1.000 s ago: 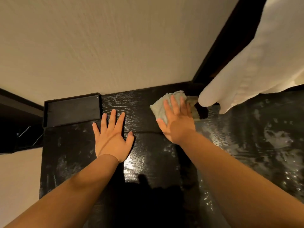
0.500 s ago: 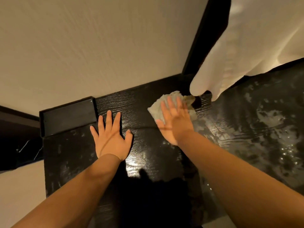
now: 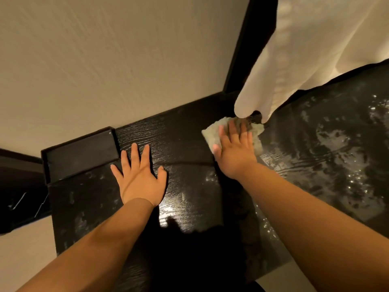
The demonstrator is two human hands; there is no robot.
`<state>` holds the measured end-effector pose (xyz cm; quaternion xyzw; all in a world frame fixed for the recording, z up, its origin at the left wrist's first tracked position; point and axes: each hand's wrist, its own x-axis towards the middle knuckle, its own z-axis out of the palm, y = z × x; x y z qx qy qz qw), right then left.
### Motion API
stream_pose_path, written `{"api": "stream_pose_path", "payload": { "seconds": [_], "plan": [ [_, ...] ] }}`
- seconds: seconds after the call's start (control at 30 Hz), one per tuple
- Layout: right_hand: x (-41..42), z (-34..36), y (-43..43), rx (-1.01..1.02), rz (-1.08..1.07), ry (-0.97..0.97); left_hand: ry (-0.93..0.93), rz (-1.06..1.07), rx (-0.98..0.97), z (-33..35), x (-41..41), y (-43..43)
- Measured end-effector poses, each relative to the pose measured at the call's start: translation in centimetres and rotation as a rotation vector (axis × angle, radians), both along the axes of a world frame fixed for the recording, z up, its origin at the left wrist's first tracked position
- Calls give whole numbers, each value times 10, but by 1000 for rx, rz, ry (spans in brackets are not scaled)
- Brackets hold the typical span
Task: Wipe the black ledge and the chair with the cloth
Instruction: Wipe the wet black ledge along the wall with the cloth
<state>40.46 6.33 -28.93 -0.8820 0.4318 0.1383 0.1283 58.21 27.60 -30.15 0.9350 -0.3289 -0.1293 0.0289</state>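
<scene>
The black wood-grain ledge (image 3: 185, 140) runs along the beige wall and shows wet streaks and smears. My right hand (image 3: 235, 148) presses a pale crumpled cloth (image 3: 212, 133) flat on the ledge near the back corner, fingers straight over it. The cloth's far edge lies under the tip of a hanging white fabric. My left hand (image 3: 140, 178) rests palm down on the ledge with fingers spread, holding nothing. No chair is in view.
A shallow black tray (image 3: 80, 153) sits at the ledge's back left by the wall. White fabric (image 3: 305, 51) hangs from the upper right down to the ledge. A dark vertical frame (image 3: 250, 49) stands in the corner. The wet surface (image 3: 336, 154) stretches to the right.
My right hand has slid the cloth right and toward the back corner, under the hanging white fabric. My left hand stays planted in the same spot on the ledge.
</scene>
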Motion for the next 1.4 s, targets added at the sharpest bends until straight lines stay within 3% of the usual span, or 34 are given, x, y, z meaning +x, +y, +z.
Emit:
{"api": "stream_pose_path", "payload": {
  "seconds": [0.13, 0.3, 0.43, 0.57, 0.7, 0.83, 0.93, 1.1, 1.2, 1.4],
  "plan": [
    [-7, 0, 25, 40, 250, 1, 3, 3, -13, 0, 0, 1],
    [-43, 3, -26, -27, -29, 62, 0, -12, -8, -2, 0, 3],
    [-25, 5, 8, -12, -117, 61, -11, -30, 5, -5, 1, 4],
    [-8, 2, 81, -13, 107, 19, 3, -37, 24, -4, 2, 3],
    [-28, -2, 59, -53, 245, 48, -13, -66, 4, -3, 2, 5],
    [-53, -8, 20, -96, 15, 77, -36, -187, -46, -5, 0, 8],
    [-42, -6, 43, -65, -68, 45, -23, -233, -98, -4, 0, 9],
    [-28, -2, 122, -55, 171, -13, -34, -327, -114, -1, 1, 11],
    [-44, -2, 112, -38, 296, -1, -44, -447, -93, 0, -2, 15],
    [-64, -6, 69, -53, -1, 52, -41, -394, -22, 1, -22, 25]
  ]
}}
